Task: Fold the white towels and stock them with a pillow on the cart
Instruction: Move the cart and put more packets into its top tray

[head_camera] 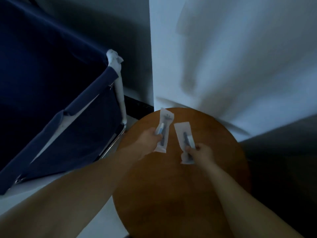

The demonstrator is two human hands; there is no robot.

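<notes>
Both hands (151, 137) (199, 152) pinch clear packets (163, 131) (186, 141) over table (171, 194).

The room is dim, with a cool bluish cast over everything. A white wall (231, 57) fills the upper right, streaked with soft blurred shadows, and its corner edge runs straight down toward a round wooden table (180, 186) with a smooth brown top. Left of that corner the wall (103, 23) falls back into grey shade, and a dark skirting strip (137, 105) runs along its foot. The floor (96, 225) is pale, showing at the lower left beside the table. To the right of the table everything sinks into deep shadow.
</notes>
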